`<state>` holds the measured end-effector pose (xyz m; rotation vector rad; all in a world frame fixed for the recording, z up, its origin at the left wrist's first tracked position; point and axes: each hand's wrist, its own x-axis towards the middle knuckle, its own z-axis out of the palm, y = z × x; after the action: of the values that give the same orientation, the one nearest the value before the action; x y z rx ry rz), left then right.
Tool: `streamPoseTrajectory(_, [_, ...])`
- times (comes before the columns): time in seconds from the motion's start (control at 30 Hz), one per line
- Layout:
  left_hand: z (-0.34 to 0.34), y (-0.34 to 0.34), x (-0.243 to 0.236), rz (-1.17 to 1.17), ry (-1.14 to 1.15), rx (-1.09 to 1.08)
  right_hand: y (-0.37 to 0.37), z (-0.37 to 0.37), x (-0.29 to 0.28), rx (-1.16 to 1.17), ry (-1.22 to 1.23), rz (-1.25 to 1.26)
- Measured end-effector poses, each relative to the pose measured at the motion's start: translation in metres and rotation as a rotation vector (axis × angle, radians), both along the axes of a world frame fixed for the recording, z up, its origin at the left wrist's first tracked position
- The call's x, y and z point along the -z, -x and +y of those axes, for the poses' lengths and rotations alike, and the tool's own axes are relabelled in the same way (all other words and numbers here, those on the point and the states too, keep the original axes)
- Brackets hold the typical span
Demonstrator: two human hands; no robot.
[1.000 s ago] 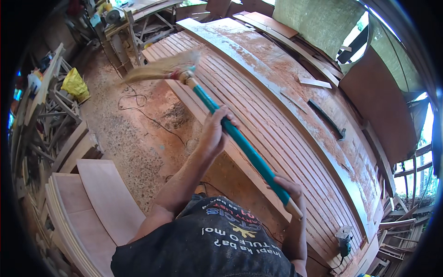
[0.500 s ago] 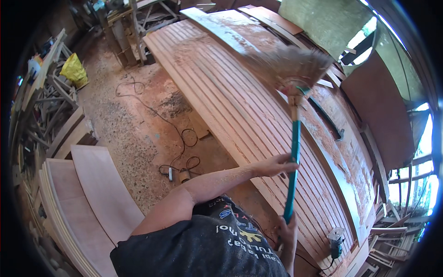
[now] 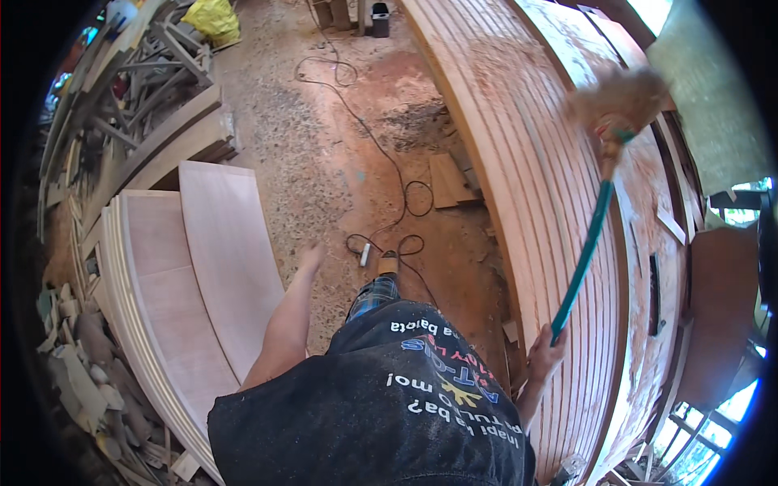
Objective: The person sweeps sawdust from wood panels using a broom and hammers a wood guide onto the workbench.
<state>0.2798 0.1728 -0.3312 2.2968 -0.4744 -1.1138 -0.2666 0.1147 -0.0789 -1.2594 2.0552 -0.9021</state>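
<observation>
My right hand (image 3: 547,355) is closed around the lower end of a broom's teal handle (image 3: 590,239). The broom slants up and away over the wooden panel, its brown bristle head (image 3: 622,101) smeared by motion. Whether the bristles touch the surface I cannot tell. Under the broom lies a long wooden panel (image 3: 519,146) with many parallel grooves and sawdust on it. My left hand (image 3: 311,255) hangs over the floor on the left, off the broom, loosely open and with nothing seen in it.
Curved plywood sheets (image 3: 231,243) are stacked at the left. A black cord (image 3: 377,142) loops over the dusty floor ahead of my foot (image 3: 389,263). Scrap timber (image 3: 154,89) and a yellow sack (image 3: 212,20) stand far left. A power tool (image 3: 570,467) sits at the panel's near end.
My left hand has let go of the broom handle and swung left. My right hand still holds the broom. The view has turned, so more floor shows on the left.
</observation>
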Motion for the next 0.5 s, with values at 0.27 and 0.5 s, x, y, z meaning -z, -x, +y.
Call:
streamPoseTrajectory(0.27, [0.062, -0.075, -0.055, 0.077, -0.462, 0.108, -0.098, -0.083, -0.021, 0.122, 0.385, -0.26])
streamPoseTrajectory(0.5, [0.002, -0.061, -0.026, 0.186, -0.081, 0.244, -0.127, -0.202, -0.085, 0.052, 0.441, -0.623])
